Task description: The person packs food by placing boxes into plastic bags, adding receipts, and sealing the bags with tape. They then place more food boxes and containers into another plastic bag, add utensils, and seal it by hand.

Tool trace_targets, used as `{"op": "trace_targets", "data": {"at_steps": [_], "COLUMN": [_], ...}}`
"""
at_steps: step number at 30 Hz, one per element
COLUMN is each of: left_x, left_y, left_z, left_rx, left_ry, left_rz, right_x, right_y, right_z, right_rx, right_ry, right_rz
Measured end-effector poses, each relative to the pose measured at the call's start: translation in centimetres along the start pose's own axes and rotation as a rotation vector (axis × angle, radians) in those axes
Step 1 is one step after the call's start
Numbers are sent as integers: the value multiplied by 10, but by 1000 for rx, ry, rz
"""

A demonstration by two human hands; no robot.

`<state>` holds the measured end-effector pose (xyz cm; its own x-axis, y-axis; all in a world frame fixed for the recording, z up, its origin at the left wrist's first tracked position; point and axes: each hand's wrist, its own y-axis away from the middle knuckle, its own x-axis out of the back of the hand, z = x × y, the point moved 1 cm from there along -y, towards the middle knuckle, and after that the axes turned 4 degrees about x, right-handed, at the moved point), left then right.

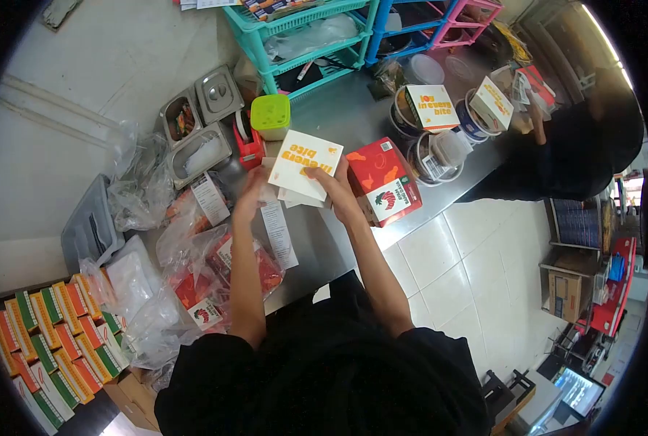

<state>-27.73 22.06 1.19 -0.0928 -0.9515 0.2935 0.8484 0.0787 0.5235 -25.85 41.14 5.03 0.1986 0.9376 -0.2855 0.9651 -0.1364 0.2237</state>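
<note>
Over the metal table, my right hand [340, 192] grips a white box [315, 151] with yellow-orange lettering, its thumb pressed on the printed top. My left hand [248, 193] is closed at the left side of the same box. More pale carton edges [303, 199] show just below it, between the hands. A red box [379, 164] with a white label sits right of my right hand. Close to my left forearm lie a long paper receipt [279, 234] and clear plastic bags with red boxes [218, 253]. A red tape dispenser [250, 147] stands beyond my left hand.
A green-lidded container [271, 111], metal pans [197, 155] and teal drawer racks [266, 29] line the back. Tubs [433, 163] carrying white boxes stand to the right. A person in black [567, 149] is at the table's far right. Stacked cartons [55, 341] sit lower left.
</note>
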Motion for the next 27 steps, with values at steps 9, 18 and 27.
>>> {"op": "trace_targets", "data": {"at_steps": [9, 18, 27], "left_x": [-2, -8, -102], "left_y": [-5, 74, 149], "left_z": [-24, -14, -102], "left_rx": [124, -2, -451], "left_ry": [593, 481, -282], "left_rz": [-235, 491, 122], "right_x": [11, 95, 80], "right_y": [-11, 60, 125], "right_z": [-27, -54, 8], "right_rx": [224, 117, 530], "right_ry": [947, 1655, 1756], "right_rz": [66, -34, -707]}}
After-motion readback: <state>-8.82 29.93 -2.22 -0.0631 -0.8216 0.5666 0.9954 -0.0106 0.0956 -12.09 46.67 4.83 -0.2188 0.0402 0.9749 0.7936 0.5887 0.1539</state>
